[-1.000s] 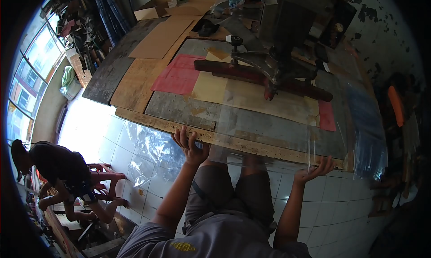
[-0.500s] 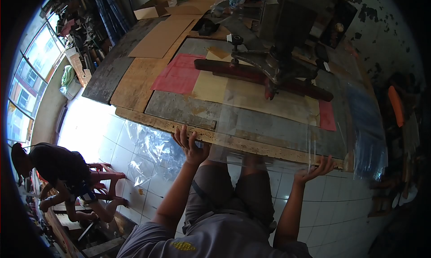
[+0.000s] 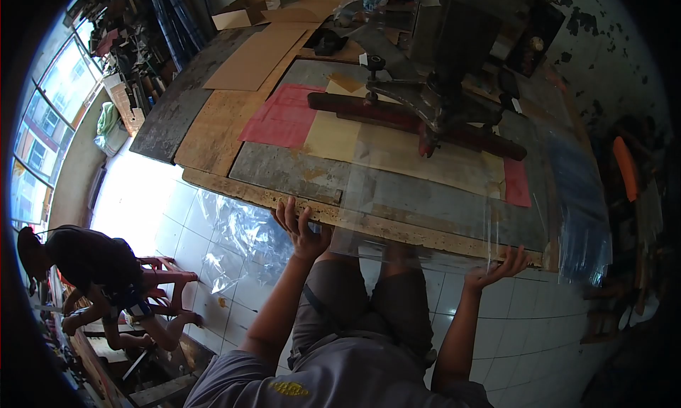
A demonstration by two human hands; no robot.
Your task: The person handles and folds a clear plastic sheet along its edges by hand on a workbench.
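Note:
My left hand [image 3: 306,236] rests at the front edge of the worktable [image 3: 206,181], its fingers spread and upright against the worn wooden rim. Farther right, my right hand [image 3: 500,267] touches the same edge with fingers stretched out, palm up. Between the hands a clear plastic sheet [image 3: 415,220] lies over the grey board [image 3: 284,174] and hangs past the rim; its right border reaches near my right hand. Above the board stands a dark metal press [image 3: 443,96] with a long dark red bar. Beneath the bar are yellow paper [image 3: 333,135] and a red sheet [image 3: 277,117].
Stacked clear plastic [image 3: 583,216] hangs over the table's right end. Cardboard [image 3: 255,57] and a water bottle [image 3: 374,0] are at the back. Crumpled plastic [image 3: 245,238] lies on the tiled floor. Another person [image 3: 96,273] sits low at left by a red stool [image 3: 170,277].

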